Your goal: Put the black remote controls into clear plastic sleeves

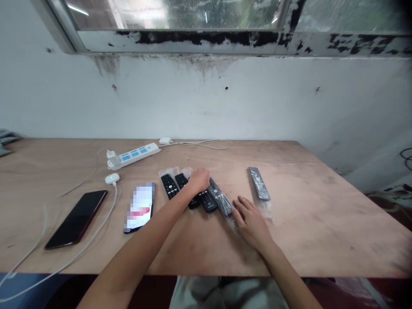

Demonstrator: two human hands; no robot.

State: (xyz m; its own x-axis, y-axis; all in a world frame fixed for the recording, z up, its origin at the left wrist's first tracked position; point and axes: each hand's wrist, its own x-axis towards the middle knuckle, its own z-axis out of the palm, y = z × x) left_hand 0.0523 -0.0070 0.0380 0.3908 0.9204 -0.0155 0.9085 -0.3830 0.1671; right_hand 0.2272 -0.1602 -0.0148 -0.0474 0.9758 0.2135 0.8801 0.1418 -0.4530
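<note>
Several remote controls lie side by side on the wooden table. My left hand (199, 180) is closed at the upper end of a black remote control (207, 201) and a grey remote control (220, 196) in a clear plastic sleeve; its fingertips are hidden. My right hand (252, 224) rests with fingers stretched out, its thumb side touching the grey remote's lower end. Left of my left hand, partly behind its wrist, are a black remote (170, 185) and another black remote (181, 180), with clear plastic at their tops. Apart from the row, a sleeved grey remote (259, 184) lies beyond my right hand.
A lit phone (140, 208) and a dark-screened phone (77, 219) lie to the left. Behind them are a white power strip (135, 155), a white charger (112, 178) and loose cables (206, 143). The table (322, 206) meets a white wall at the back.
</note>
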